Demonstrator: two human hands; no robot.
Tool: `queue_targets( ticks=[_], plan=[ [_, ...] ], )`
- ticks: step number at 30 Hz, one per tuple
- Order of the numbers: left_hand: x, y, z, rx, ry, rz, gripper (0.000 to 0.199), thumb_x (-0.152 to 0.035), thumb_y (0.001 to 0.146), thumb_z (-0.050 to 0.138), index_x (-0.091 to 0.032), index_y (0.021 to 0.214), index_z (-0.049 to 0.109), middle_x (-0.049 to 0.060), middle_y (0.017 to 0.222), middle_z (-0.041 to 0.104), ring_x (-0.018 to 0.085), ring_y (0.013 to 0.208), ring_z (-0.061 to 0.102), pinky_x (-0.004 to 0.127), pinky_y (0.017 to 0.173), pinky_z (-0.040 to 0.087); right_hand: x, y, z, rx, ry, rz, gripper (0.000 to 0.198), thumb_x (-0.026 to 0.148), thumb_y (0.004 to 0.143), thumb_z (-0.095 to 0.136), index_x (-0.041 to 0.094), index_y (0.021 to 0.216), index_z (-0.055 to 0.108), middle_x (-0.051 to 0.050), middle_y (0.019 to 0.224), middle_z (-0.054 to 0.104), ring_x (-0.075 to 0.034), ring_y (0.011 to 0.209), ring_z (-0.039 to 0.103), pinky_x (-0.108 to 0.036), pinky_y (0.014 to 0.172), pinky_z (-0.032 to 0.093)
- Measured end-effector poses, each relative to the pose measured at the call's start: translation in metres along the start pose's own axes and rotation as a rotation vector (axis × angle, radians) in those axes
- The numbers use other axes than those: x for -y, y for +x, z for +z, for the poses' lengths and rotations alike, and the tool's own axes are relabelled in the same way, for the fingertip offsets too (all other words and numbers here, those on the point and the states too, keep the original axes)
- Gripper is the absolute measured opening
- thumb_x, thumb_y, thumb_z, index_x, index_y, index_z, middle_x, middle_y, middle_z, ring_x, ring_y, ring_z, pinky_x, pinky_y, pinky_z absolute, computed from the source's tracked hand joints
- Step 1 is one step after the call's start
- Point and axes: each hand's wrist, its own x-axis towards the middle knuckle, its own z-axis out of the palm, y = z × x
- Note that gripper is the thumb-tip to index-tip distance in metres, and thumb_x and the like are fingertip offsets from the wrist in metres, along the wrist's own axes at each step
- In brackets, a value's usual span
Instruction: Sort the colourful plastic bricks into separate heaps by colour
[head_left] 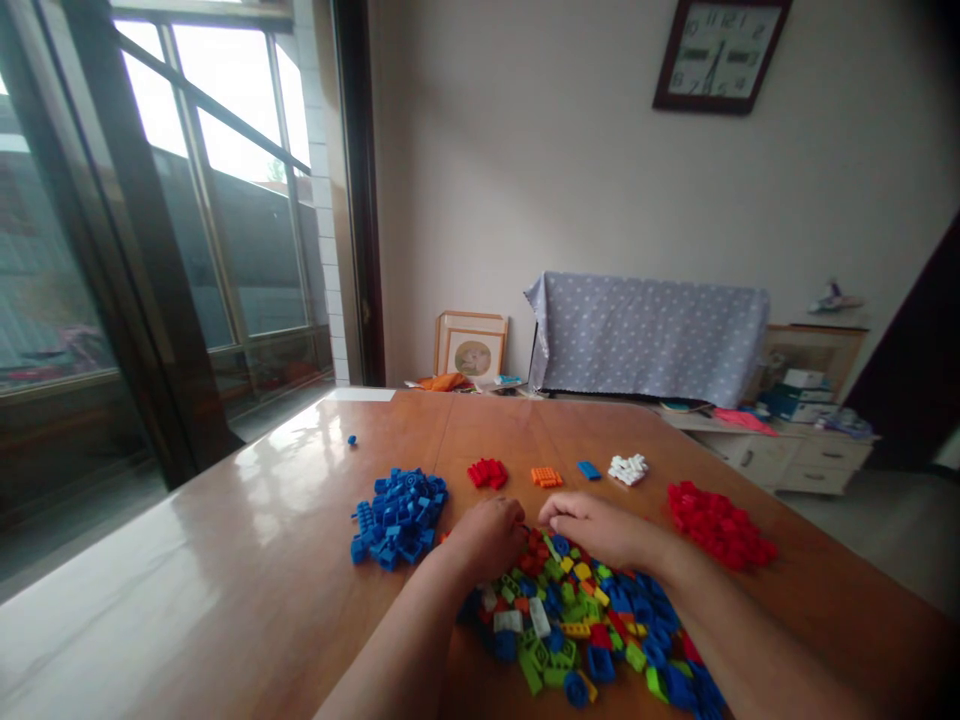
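A mixed pile of toy building bricks [576, 609] in green, yellow, blue, red and white lies in front of me. My left hand [493, 537] is at the pile's far left edge, fingers curled inward; whatever they hold is hidden. Across a small gap, my right hand [592, 525] rests over the far side of the pile. Its fingers are bent and closed together, and their tips point toward the left hand. Nothing they hold can be made out. Some red bricks [536, 553] lie just below and between both hands.
Sorted bricks surround the pile: a blue heap [401, 517], small red [487, 473], orange [546, 477] and white [628, 469] groups, a flat blue brick [589, 470] and a red heap [720, 525]. One blue piece [352, 440] lies alone on the wooden table [247, 560].
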Motion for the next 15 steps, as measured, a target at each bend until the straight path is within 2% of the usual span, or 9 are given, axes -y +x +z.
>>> queue_targets(
  ticks=[4,9,12,15],
  plan=[
    [0.000,0.000,0.003,-0.030,-0.056,0.017,0.028,-0.022,0.084,0.053,-0.020,0.107,0.069,0.010,0.106,0.073,0.024,0.097,0.068,0.030,0.082,0.049,-0.011,-0.009,-0.008,-0.135,0.105,0.064,0.023,0.024,0.087,0.050,0.019,0.095,0.071,-0.003,0.092,0.072,-0.019,0.087,0.064,-0.026,0.076,0.046],
    [-0.012,-0.002,0.004,-0.070,-0.125,0.125,0.034,-0.019,0.084,0.053,-0.023,0.114,0.069,0.006,0.115,0.071,0.022,0.105,0.064,0.028,0.089,0.048,-0.035,-0.020,-0.008,-0.240,0.239,0.140,0.026,0.027,0.086,0.049,0.019,0.101,0.068,-0.003,0.089,0.072,-0.018,0.082,0.065,-0.026,0.074,0.048],
    [-0.024,-0.004,0.002,-0.078,-0.111,0.196,0.030,-0.022,0.083,0.058,-0.024,0.110,0.070,0.006,0.109,0.071,0.023,0.101,0.063,0.030,0.090,0.047,-0.040,-0.026,-0.005,-0.248,0.183,0.120,0.024,0.030,0.088,0.049,0.020,0.096,0.069,-0.001,0.083,0.071,-0.018,0.079,0.064,-0.026,0.070,0.048],
    [-0.034,-0.007,0.001,-0.059,-0.049,0.201,0.022,-0.027,0.081,0.063,-0.024,0.101,0.072,0.007,0.102,0.070,0.025,0.099,0.061,0.033,0.088,0.046,-0.036,-0.030,-0.004,-0.262,0.081,0.076,0.024,0.033,0.090,0.051,0.020,0.093,0.071,-0.001,0.081,0.071,-0.019,0.077,0.064,-0.026,0.068,0.047]
  ],
)
